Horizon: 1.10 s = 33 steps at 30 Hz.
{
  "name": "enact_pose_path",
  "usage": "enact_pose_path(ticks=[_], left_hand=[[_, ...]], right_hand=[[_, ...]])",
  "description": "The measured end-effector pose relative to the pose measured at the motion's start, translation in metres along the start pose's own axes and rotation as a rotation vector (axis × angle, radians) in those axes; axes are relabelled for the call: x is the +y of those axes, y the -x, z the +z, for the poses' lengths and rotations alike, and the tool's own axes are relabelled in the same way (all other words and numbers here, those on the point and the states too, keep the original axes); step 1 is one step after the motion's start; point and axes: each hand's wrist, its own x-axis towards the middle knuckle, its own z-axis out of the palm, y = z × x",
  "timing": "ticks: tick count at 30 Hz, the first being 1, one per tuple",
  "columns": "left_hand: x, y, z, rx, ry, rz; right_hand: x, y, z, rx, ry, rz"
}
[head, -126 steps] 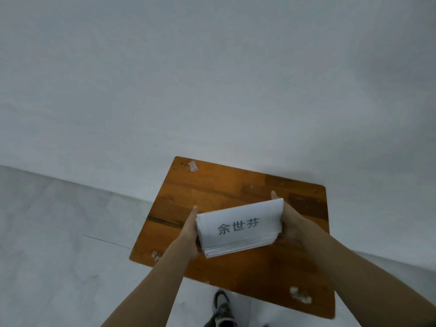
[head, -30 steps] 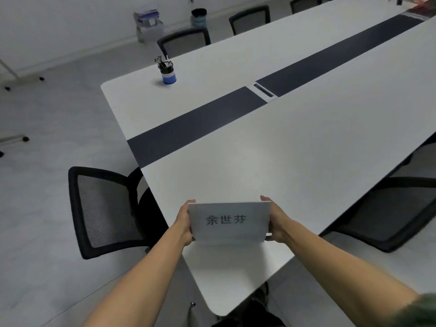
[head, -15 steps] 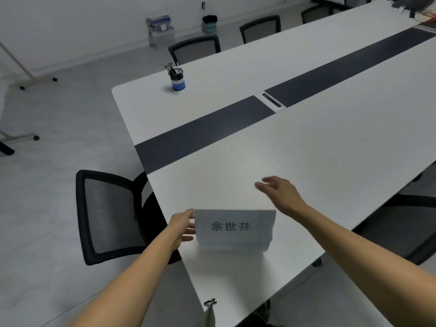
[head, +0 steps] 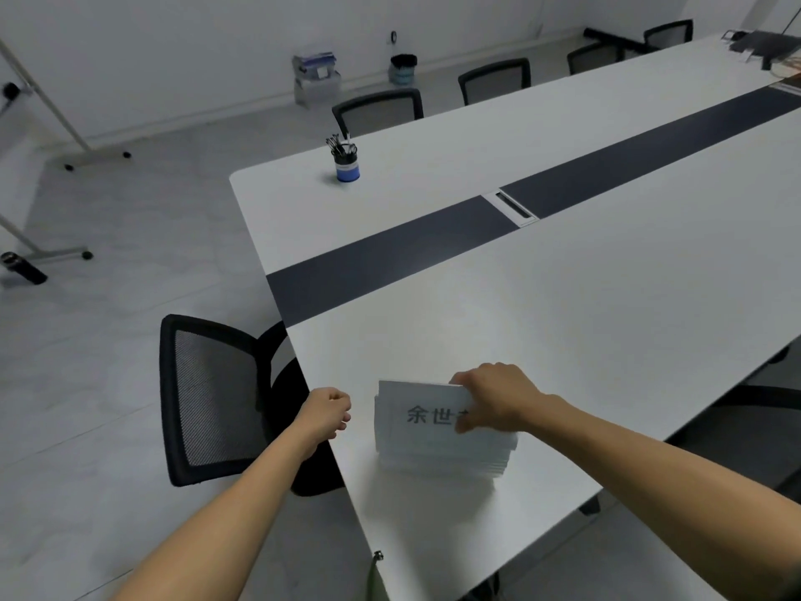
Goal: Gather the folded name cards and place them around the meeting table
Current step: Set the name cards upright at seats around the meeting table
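A stack of white folded name cards [head: 416, 431] rests on the near corner of the long white meeting table [head: 585, 305]. The top card shows printed black characters, partly covered. My right hand [head: 494, 396] lies over the stack's upper right, fingers curled around the top card's edge. My left hand [head: 327, 412] hovers at the table's left edge, a short gap from the stack, fingers loosely curled with nothing in them.
A black mesh chair [head: 208, 396] stands at the table's end, left of the stack. A blue pen holder [head: 346, 162] sits at the far corner. A dark strip [head: 390, 262] runs along the table's middle. More chairs [head: 377, 110] line the far side.
I turned from the small wooden table to the meeting table and set the stack down. My left hand let go and drew left; my right hand came back onto the top card.
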Motion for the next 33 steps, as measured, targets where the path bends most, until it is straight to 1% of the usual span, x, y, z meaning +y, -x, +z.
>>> enact_pose_path(ticks=[3, 6, 9, 11, 15, 17, 19, 25, 33], left_hand=[[0.011, -0.002, -0.006, 0.034, -0.141, 0.125], [0.033, 0.006, -0.001, 0.001, -0.322, 0.278], [0.058, 0.018, 0.012, -0.097, -0.535, 0.453], [0.071, 0.025, 0.026, -0.201, -0.710, 0.517], [0.082, 0.025, 0.060, -0.377, -1.076, 0.577], [0.082, 0.020, 0.071, -0.388, -1.197, 0.588], [0.083, 0.013, 0.077, -0.362, -1.228, 0.627], [0.081, 0.010, 0.078, -0.318, -1.194, 0.656], [0.101, 0.031, 0.069, -0.269, -1.183, 0.659]], right_hand=[[0.011, 0.012, -0.023, 0.057, -0.059, 0.026], [0.029, 0.027, -0.047, 0.117, -0.089, 0.080], [0.049, 0.041, -0.063, 0.186, -0.129, 0.163], [0.061, 0.050, -0.066, 0.215, -0.157, 0.217], [0.080, 0.066, -0.056, 0.236, -0.211, 0.315], [0.087, 0.072, -0.043, 0.229, -0.247, 0.350], [0.095, 0.079, -0.031, 0.225, -0.291, 0.390], [0.110, 0.099, -0.005, 0.229, -0.403, 0.475], [0.127, 0.117, 0.004, 0.262, -0.506, 0.504]])
